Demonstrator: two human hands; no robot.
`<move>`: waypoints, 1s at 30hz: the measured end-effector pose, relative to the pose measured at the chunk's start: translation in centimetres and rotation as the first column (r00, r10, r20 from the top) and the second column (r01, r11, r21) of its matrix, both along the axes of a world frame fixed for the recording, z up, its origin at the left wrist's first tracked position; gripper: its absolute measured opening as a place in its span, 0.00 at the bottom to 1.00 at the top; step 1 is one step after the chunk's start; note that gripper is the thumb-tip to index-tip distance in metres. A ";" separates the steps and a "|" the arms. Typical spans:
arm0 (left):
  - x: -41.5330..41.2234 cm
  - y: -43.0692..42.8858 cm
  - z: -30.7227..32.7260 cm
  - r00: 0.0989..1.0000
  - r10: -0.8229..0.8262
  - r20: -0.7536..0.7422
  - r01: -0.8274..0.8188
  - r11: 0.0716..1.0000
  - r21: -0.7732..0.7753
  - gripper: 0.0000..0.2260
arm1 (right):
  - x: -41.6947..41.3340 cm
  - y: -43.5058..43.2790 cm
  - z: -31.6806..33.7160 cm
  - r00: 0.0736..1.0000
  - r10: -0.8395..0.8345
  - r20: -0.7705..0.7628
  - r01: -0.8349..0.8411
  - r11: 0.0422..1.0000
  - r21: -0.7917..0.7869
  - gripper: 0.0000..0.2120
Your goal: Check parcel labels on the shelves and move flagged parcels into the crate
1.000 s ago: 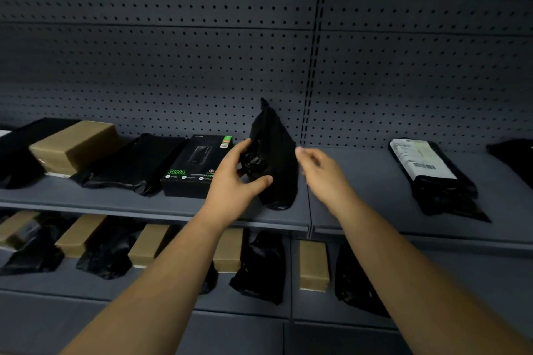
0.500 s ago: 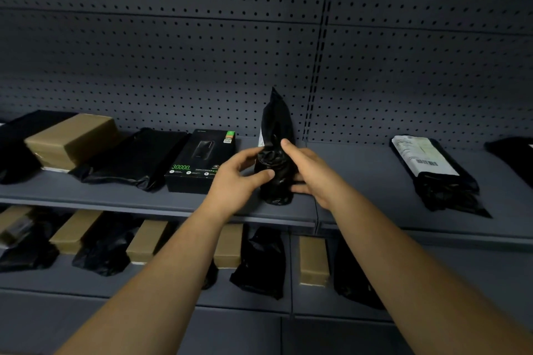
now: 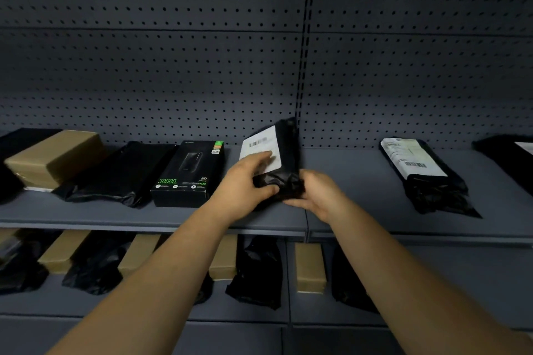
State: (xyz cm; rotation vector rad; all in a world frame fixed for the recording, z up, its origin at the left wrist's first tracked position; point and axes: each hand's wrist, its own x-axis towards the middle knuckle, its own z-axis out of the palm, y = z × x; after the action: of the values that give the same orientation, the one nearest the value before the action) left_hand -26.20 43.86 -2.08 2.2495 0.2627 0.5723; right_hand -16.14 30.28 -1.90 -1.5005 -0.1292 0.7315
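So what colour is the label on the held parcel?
The label is white with a dark barcode; head view.

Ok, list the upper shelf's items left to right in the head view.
Tan box, flat black bag, black power-bank box, held black parcel with white label, labelled parcel lying flat, black parcel at the right edge.

Glossy crinkled black plastic parcel bag, matt white paper label; matt grey perforated metal back panel; dull tan cardboard box.

I see a dim grey pegboard wall, split by a slotted upright, behind the upper shelf and lower shelf.
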 end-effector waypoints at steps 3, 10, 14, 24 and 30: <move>0.2 0.2 -0.4 1.000 0.013 -0.028 -0.010 0.993 0.114 0.34 | 1.0 -0.8 -0.2 0.994 -0.017 0.110 0.029 0.994 -0.107 0.12; 0.4 2.0 -0.3 0.981 0.166 -0.102 -0.161 0.985 0.064 0.30 | 2.2 -1.6 -0.3 0.879 0.170 0.444 0.024 0.917 -0.399 0.17; 1.0 1.9 -0.5 0.950 0.161 -0.267 -0.190 0.978 -0.083 0.30 | 2.4 -1.4 -0.3 0.880 0.262 0.395 -0.090 0.910 -0.404 0.16; -0.3 0.8 -0.8 0.988 0.108 -0.113 -0.137 0.946 -0.295 0.30 | 2.2 -2.3 -1.3 0.896 0.220 0.386 -0.151 0.968 -0.201 0.17; -0.6 0.8 0.4 0.990 0.105 0.099 -0.069 0.946 -0.315 0.35 | 1.7 -2.2 -0.3 0.851 0.124 0.511 -0.126 0.992 -0.030 0.30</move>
State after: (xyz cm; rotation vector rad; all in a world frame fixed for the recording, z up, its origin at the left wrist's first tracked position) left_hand -26.81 44.65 -1.69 1.9005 0.3690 0.6558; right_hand -14.44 28.04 -2.16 -1.6653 -0.6396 0.4127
